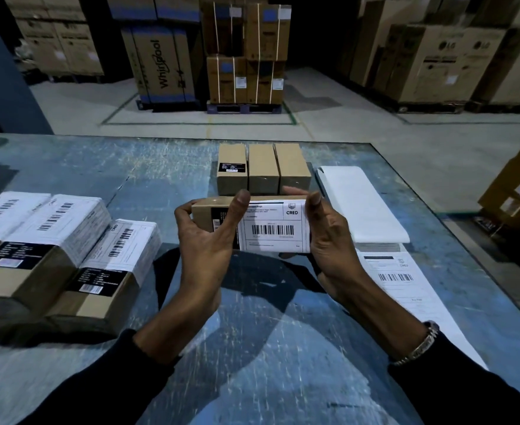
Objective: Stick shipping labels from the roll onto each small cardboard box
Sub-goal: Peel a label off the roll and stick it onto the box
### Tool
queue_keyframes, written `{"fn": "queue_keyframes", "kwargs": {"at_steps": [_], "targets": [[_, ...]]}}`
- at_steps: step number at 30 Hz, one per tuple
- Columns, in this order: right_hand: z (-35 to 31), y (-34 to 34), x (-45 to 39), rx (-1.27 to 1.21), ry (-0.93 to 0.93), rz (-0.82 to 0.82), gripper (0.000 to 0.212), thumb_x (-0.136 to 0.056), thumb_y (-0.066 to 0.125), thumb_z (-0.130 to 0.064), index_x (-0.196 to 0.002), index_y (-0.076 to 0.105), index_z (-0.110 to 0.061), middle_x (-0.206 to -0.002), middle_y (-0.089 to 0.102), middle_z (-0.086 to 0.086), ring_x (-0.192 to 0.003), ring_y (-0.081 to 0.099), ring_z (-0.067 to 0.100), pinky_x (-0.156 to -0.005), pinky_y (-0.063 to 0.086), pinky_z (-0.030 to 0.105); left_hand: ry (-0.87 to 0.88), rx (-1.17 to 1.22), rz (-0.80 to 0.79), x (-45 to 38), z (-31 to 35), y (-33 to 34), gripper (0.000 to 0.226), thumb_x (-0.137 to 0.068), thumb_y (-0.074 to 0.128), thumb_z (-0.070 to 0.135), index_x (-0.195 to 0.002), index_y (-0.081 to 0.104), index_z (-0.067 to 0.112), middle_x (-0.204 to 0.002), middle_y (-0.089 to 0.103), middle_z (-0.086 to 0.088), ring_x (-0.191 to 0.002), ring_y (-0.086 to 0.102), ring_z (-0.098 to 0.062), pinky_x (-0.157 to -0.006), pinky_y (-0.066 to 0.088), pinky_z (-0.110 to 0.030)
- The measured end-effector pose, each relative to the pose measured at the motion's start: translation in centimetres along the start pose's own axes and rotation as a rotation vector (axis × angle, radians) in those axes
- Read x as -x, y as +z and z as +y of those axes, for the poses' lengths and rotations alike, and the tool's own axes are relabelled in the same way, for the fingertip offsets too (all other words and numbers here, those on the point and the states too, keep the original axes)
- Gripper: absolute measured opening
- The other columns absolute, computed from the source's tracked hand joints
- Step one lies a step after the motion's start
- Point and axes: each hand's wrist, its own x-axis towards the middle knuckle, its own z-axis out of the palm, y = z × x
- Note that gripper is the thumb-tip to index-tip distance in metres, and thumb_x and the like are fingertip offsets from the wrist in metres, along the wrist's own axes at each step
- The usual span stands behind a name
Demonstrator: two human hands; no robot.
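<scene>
Warehouse setting, stacked brown cartons at the back, and a scuffed blue surface [160,167] up front. Both hands have a grip on the same small brown cardboard box [205,207], held up over the middle of the surface. Left hand [205,240] wraps around its left end with the thumb lying across the top, while the right hand [329,240] pinches the right end, thumb on the edge of the white barcode shipping label [272,225] that covers most of the top face.

To do this bit well, I'd say smooth from the stuck side outward so no bubbles get trapped, then fold the overhang down.

Three unlabelled brown boxes [263,170] wait just behind, toward the far edge. Finished white-labelled boxes [68,228] sit along the left edge, and the white strip of labels [396,280] runs along the right edge.
</scene>
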Motion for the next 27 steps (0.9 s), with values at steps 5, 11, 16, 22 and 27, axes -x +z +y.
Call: {"fn": "queue_keyframes", "kwargs": {"at_steps": [5,11,16,22,27], "targets": [[-0.7,0.0,0.1,-0.029,0.06,0.039,0.06,-0.089,0.047,-0.069,-0.124,0.071,-0.026,-0.11,0.082,0.006,-0.098,0.08,0.03,-0.07,0.067,0.047,0.015,-0.023,-0.057,0.0,-0.5,0.0,0.076,-0.076,0.079,0.058,-0.132,0.044,0.02,-0.116,0.074,-0.002,-0.094,0.075,0.0,-0.079,0.062,-0.019],[-1.2,-0.4,-0.2,-0.162,0.275,0.061,0.042,-0.103,0.053,-0.058,-0.127,0.073,-0.029,-0.113,0.081,0.009,-0.1,0.079,0.028,-0.067,0.063,0.038,-0.048,-0.301,-0.165,-1.5,-1.9,-1.0,0.076,-0.074,0.065,0.09,-0.12,0.044,0.034,-0.128,0.066,0.002,-0.116,0.065,-0.016,-0.088,0.053,-0.033],[-1.6,-2.5,-1.1,-0.332,0.395,0.082,0.039,-0.105,0.057,-0.053,-0.13,0.071,-0.027,-0.118,0.08,0.009,-0.106,0.079,0.03,-0.046,0.059,0.026,0.087,-0.683,-0.24,-1.6,-1.6,-1.0,0.1,-0.063,0.054,0.105,-0.132,0.04,0.033,-0.134,0.058,0.006,-0.118,0.06,-0.018,-0.101,0.055,-0.049],[-1.6,-4.0,-1.9,-0.298,0.494,0.122,0.048,-0.096,0.071,-0.054,-0.129,0.074,-0.02,-0.111,0.082,0.012,-0.103,0.079,0.03,-0.039,0.054,0.023,0.428,-0.893,-0.328,-0.1,-1.5,-0.8,0.137,-0.061,0.069,0.092,-0.166,0.01,0.025,-0.168,0.022,0.003,-0.154,0.025,-0.02,-0.127,0.026,-0.046],[0.0,-4.2,-2.4,-0.357,0.578,0.033,0.052,-0.098,0.07,-0.052,-0.131,0.073,-0.011,-0.117,0.079,0.018,-0.106,0.078,0.033,-0.048,0.062,0.027,0.711,-0.949,-0.41,0.9,-1.1,-0.9,0.085,-0.079,0.073,0.076,-0.15,0.053,0.035,-0.129,0.061,0.009,-0.107,0.057,-0.008,-0.081,0.061,-0.036]]}}
